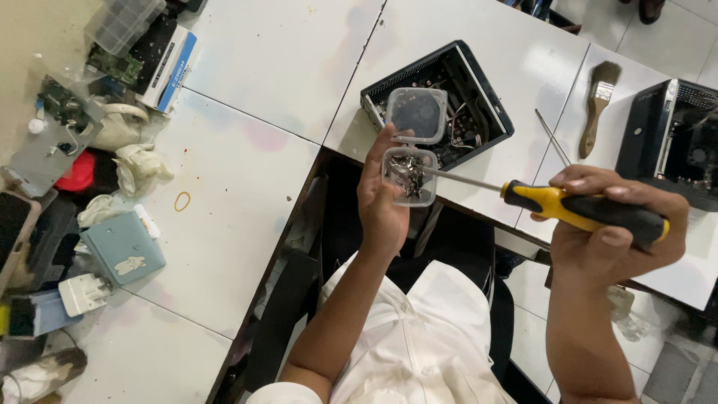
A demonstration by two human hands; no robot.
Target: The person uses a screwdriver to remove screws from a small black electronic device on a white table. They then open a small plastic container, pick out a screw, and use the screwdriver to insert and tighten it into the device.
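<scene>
A small clear plastic screw box point(410, 176) with its hinged lid point(416, 114) flipped open is held above the gap between the white tables, just in front of the person's chest, and a loose heap of small metal screws point(405, 170) can be seen in its lower half. The tip of a yellow-and-black screwdriver point(585, 212) is dipped into that heap; whether a screw is clinging to the tip cannot be made out. Just beyond the box, an open black computer case point(449, 93) is laid on the far table point(523, 52), its cover off and its wiring and boards exposed, so the dismantling or reassembly is judged to be partway through, with screws being gathered or fetched and the case not yet closed. The left hand point(381, 198) is raised palm-up from a bent elbow, its fingers and thumb curled closed around the box's lower half. The right hand point(609, 243) is wrapped shut around the screwdriver's handle, the thumb laid along the grip and the shaft aimed leftward and slightly away. To the right a paintbrush point(596, 105), a thin metal rod point(552, 136) and a second black case point(677, 142) are set; at the left edge, circuit boards point(112, 66), gloves point(138, 164) and a pale blue box point(123, 248) are scattered.
</scene>
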